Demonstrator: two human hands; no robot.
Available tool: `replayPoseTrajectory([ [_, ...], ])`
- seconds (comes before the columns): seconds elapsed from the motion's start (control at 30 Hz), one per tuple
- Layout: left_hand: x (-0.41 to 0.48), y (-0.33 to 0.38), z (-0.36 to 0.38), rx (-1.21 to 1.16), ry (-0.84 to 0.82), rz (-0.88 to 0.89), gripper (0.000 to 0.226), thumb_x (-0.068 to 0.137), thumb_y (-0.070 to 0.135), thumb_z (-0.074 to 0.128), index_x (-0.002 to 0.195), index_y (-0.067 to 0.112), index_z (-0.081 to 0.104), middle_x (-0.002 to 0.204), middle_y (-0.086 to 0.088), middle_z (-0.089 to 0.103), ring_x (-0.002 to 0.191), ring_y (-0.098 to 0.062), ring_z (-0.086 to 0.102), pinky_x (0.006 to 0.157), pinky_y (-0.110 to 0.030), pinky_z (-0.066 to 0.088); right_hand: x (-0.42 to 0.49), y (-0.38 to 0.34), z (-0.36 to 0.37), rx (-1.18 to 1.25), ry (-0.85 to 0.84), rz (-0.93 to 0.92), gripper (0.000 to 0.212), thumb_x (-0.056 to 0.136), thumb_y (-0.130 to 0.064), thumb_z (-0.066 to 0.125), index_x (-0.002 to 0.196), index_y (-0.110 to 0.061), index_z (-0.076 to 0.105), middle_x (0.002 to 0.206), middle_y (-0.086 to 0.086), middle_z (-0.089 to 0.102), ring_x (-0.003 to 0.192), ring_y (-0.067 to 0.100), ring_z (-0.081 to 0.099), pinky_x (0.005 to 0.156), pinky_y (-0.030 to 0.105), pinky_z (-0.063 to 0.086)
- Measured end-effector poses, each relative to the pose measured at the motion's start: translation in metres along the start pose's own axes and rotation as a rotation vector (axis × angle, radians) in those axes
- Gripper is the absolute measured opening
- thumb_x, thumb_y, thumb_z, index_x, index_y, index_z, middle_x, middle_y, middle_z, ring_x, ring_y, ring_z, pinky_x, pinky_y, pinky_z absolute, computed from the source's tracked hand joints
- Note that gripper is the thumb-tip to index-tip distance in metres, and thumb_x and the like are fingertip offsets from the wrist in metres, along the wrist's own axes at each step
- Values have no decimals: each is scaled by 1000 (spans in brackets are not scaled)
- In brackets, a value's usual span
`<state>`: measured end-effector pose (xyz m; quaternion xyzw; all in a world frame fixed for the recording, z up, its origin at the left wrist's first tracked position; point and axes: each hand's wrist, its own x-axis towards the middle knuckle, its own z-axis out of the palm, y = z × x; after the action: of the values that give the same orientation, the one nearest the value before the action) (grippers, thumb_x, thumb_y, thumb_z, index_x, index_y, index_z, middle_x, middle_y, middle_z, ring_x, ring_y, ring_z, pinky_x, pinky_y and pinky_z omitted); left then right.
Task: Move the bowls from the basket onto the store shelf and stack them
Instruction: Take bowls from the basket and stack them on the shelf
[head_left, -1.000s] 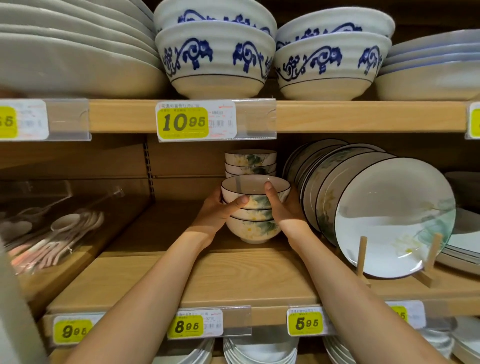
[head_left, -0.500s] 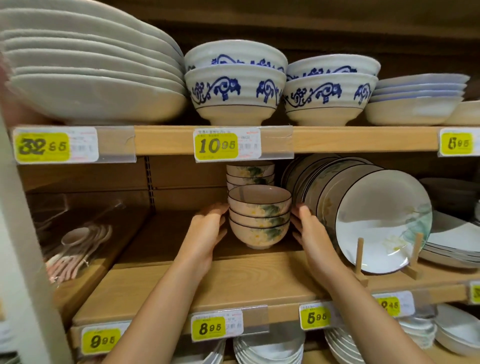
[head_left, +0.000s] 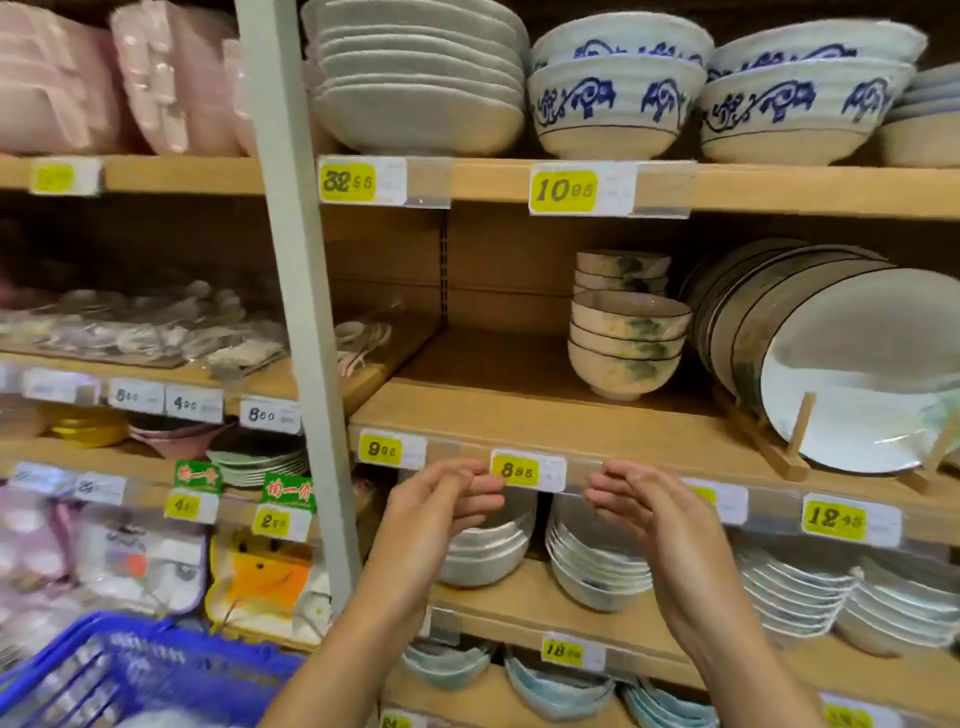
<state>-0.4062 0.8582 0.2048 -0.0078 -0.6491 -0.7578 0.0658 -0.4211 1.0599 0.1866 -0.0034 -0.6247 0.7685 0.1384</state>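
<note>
A stack of three cream bowls with green and yellow flowers (head_left: 627, 344) stands on the wooden middle shelf (head_left: 519, 421). A second stack of the same bowls (head_left: 621, 271) sits behind it. My left hand (head_left: 441, 506) and my right hand (head_left: 636, 506) hover empty in front of the shelf's front edge, below the bowls, fingers relaxed and palms facing each other. The blue plastic basket (head_left: 130, 670) fills the bottom left corner; its contents are blurred.
Upright green-tinted plates (head_left: 852, 374) lean in a wooden rack right of the bowls. Large blue-patterned bowls (head_left: 613, 98) and white dishes (head_left: 415, 78) fill the shelf above. A grey upright post (head_left: 296, 312) divides the shelving. More bowls (head_left: 597, 571) lie below.
My hands let go of the bowl stack and drew back out of the shelf to its front edge. The view swung left and down, bringing the basket into sight.
</note>
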Motion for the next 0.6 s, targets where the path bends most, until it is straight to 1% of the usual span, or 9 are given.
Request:
replayPoseTrajectory([
  [0.1,-41,-17,-28,12,92,-38,28,100,4,39,100,6,66,90,-12,76,79,-21,73,71,-22,56,-29,29,16,56,-85,77,28,97,-5,43,94,-7,70,88,14,75,83,22,72,73,23,58],
  [0.2,-80,-33,-60,27,183,-95,27,100,2,38,99,4,65,89,-14,75,76,-21,70,67,-20,56,-59,65,40,67,-181,184,30,97,-6,42,91,-10,70,87,14,75,82,22,73,73,25,58],
  [0.27,-104,-43,-87,34,252,-130,25,99,3,40,96,4,65,86,-13,74,75,-20,70,66,-18,56,-79,90,62,66,-247,263,29,98,-5,41,90,-9,69,87,16,74,80,22,73,71,24,59],
  [0.33,-125,-51,-119,37,332,-171,25,99,3,41,93,4,65,86,-14,74,74,-21,69,66,-18,55,-98,110,87,57,-317,341,29,99,-4,39,90,-7,67,86,17,74,77,22,73,65,21,58],
  [0.43,-148,-62,-172,86,455,-253,25,100,6,40,100,1,65,93,-17,72,76,-23,66,65,-21,51,-121,132,126,7,-432,440,28,100,-5,38,92,-5,66,82,14,73,72,20,71,62,20,56],
  [0.5,-158,-70,-207,103,528,-291,24,99,7,42,101,0,65,91,-16,72,75,-23,65,66,-24,48,-132,144,151,-27,-491,470,26,100,-6,40,94,-3,66,78,11,73,66,16,70,61,19,54],
  [0.6,-163,-79,-259,84,623,-348,20,97,7,47,99,-1,64,88,-15,71,68,-22,61,61,-24,45,-141,166,192,-81,-543,517,25,99,-5,43,89,-5,65,73,11,70,55,11,67,52,15,51],
])
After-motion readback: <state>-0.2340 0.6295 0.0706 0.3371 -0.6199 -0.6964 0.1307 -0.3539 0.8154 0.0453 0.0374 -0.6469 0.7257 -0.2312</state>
